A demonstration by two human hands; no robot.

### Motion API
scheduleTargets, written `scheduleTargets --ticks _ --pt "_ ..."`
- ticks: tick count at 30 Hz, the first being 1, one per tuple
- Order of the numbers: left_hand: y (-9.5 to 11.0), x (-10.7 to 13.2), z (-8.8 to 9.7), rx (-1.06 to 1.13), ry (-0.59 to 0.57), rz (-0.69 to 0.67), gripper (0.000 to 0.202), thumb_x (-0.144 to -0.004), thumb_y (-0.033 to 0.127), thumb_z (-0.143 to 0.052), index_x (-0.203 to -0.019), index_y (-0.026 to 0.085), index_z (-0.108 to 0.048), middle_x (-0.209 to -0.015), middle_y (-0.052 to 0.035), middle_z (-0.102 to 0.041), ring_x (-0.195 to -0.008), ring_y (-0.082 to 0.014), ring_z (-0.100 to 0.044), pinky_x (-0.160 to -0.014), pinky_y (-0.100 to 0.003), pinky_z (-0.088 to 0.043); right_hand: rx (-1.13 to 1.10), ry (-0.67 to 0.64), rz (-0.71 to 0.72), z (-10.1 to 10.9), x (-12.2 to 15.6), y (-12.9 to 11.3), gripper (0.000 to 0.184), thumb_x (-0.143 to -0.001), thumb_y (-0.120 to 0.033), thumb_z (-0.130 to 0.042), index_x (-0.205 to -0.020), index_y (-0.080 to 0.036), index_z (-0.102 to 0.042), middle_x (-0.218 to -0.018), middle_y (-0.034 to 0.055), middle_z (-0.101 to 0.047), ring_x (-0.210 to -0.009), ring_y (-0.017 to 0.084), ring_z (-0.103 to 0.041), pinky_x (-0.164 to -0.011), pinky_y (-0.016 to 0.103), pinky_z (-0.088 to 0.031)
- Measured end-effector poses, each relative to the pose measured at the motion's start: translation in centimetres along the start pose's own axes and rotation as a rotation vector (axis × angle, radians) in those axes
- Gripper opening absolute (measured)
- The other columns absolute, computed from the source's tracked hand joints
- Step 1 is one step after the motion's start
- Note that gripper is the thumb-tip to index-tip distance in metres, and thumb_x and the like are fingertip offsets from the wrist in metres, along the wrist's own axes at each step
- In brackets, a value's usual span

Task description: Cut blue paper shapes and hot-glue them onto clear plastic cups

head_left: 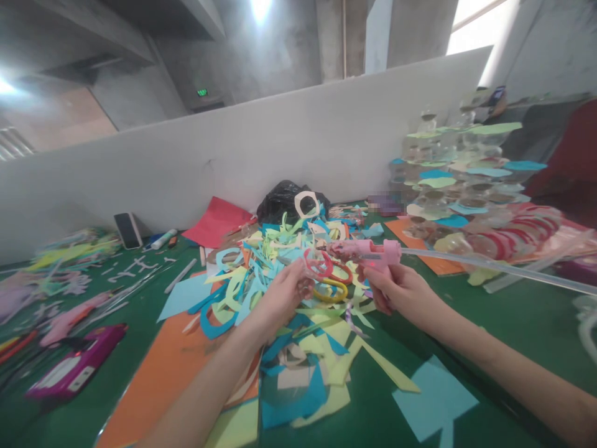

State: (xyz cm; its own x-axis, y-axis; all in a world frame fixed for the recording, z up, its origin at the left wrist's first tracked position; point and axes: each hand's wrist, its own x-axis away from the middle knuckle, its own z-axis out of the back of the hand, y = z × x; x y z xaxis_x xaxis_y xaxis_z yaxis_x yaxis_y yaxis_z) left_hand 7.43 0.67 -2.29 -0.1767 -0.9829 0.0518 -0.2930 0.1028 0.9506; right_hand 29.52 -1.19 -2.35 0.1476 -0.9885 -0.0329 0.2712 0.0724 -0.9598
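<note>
My right hand [400, 290] is closed round the handle of a pink glue gun [368, 252], whose nozzle points left and whose clear glue stick [489, 267] trails off to the right. My left hand [285, 292] pinches a small clear piece with a red paper ring [319, 263] on it, held up at the gun's nozzle. Both hands hover over a heap of coloured paper scraps [261, 274] on the green table [382, 417]. A yellow and red ring [332, 287] lies just below the gun.
Stacked clear cups with paper discs [459, 180] stand at the right back. A black bag [284, 199], red sheet [215, 221], phone [127, 230] and glue stick tube [164, 238] lie by the white partition. An orange sheet [163, 367] and purple box [77, 364] lie left.
</note>
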Motion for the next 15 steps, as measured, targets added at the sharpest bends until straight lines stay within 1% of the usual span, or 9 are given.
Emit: scheduleTargets --ticks 4,8,12,15 --pt "0.0 0.0 -0.2 -0.011 0.009 -0.002 0.052 -0.063 0.06 -0.081 -0.085 0.015 -0.071 -0.068 0.0006 -0.06 -0.061 -0.009 -0.047 -0.054 -0.022 -0.034 0.005 0.002 -0.008 0.0 0.1 -0.2 0.06 -0.072 -0.08 -0.052 -0.05 -0.025 -0.043 -0.038 -0.0037 -0.047 -0.041 0.01 -0.042 -0.052 0.029 -0.038" --pt "0.1 0.1 -0.1 -0.024 0.006 0.005 0.054 -0.063 0.062 -0.081 -0.088 0.016 -0.072 -0.069 0.0007 -0.06 -0.064 -0.0096 -0.049 -0.057 -0.021 -0.036 -0.037 -0.004 0.008 0.0 0.0 0.2 0.062 -0.071 -0.083 -0.053 -0.052 -0.025 -0.043 -0.038 -0.0048 -0.046 -0.04 0.01 -0.042 -0.049 0.029 -0.038" --pt "0.1 0.1 0.0 -0.042 -0.02 -0.008 0.051 -0.068 0.062 -0.077 -0.092 0.017 -0.073 -0.072 0.0006 -0.06 -0.065 -0.0092 -0.049 -0.057 -0.021 -0.036 -0.054 -0.004 0.018 -0.1 -0.1 0.6 0.063 -0.072 -0.084 -0.052 -0.054 -0.024 -0.044 -0.039 -0.0053 -0.046 -0.039 0.01 -0.042 -0.047 0.027 -0.038" --pt "0.0 0.2 0.1 -0.061 -0.02 -0.004 0.049 -0.071 0.061 -0.076 -0.095 0.018 -0.073 -0.073 0.0006 -0.06 -0.066 -0.0093 -0.05 -0.059 -0.02 -0.037 -0.061 -0.006 0.014 0.0 -0.2 0.8 0.061 -0.073 -0.083 -0.053 -0.059 -0.024 -0.047 -0.04 -0.0058 -0.047 -0.039 0.01 -0.042 -0.046 0.027 -0.037"
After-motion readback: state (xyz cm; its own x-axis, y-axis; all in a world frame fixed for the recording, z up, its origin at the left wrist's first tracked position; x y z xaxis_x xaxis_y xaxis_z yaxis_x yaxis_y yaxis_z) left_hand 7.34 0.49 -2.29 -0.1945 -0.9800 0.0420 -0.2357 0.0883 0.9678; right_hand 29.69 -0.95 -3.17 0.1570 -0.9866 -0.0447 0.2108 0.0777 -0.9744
